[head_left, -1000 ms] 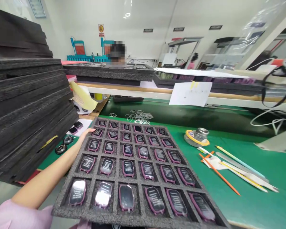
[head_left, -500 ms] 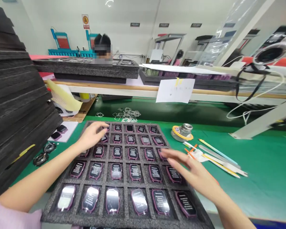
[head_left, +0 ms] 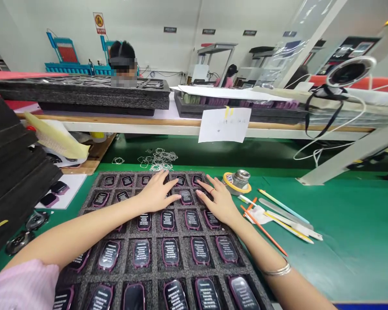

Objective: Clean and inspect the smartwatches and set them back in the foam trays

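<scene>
A black foam tray [head_left: 156,258] fills the lower middle of the view. Its compartments hold rows of purple-rimmed smartwatches [head_left: 170,252], most screens showing lines of white text; one near the front [head_left: 134,297] is dark. My left hand [head_left: 157,192] spreads over the tray's back rows, fingers apart, hiding some watches. Around the back right corner, my right hand [head_left: 217,200] lies with fingers apart, its fingertips close to the corner watch [head_left: 198,180]. Neither hand grips anything; whether the fingertips touch the screens I cannot tell.
Right of the tray are a metal-topped container [head_left: 241,181] with a yellow ring, pens and a tweezer-like tool. Thin white loops [head_left: 160,159] lie behind. Stacked black foam [head_left: 16,181] rises at left, near loose watches [head_left: 58,187]. A shelf [head_left: 123,127] spans the back.
My left hand has moved right, from the tray's back left to its back middle. My right hand has moved from the right side to the back right corner. The view has shifted right.
</scene>
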`<state>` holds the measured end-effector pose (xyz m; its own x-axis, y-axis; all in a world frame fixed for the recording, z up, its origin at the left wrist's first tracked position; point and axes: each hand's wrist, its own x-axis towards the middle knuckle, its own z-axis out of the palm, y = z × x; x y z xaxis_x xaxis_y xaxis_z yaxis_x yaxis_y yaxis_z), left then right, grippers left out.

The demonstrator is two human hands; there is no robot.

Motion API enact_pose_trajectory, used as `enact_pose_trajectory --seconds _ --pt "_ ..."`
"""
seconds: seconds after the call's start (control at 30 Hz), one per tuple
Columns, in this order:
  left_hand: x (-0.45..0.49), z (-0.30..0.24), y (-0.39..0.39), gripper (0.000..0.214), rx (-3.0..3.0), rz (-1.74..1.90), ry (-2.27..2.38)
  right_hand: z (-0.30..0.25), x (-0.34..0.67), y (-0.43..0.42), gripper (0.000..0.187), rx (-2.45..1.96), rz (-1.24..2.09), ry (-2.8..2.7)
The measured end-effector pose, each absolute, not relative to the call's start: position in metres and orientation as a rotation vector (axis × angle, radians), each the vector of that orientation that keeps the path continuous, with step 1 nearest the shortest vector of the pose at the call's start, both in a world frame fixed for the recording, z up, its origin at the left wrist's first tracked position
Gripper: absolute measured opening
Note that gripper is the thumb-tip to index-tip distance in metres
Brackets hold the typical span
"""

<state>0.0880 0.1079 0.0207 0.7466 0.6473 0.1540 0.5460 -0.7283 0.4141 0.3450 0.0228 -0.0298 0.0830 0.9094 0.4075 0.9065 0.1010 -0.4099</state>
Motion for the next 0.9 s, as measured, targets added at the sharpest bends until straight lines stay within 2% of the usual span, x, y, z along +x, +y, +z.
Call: enact_pose_trajectory --seconds 0.27,0.47,0.9 --pt "0.107 0.018 0.108 0.071 2.666 0.329 0.941 -0.028 0.348 0.0 0.06 -1.744 0.001 -1.789" --pt "0.096 0.031 0.09 0.08 2.694 0.203 1.006 -0.026 0.343 -0.032 0.052 -1.692 0.003 -1.842" --pt "0.095 0.038 0.055 0.078 2.821 0.081 0.768 -0.021 0.337 -0.048 0.045 -1.711 -0.083 -1.886"
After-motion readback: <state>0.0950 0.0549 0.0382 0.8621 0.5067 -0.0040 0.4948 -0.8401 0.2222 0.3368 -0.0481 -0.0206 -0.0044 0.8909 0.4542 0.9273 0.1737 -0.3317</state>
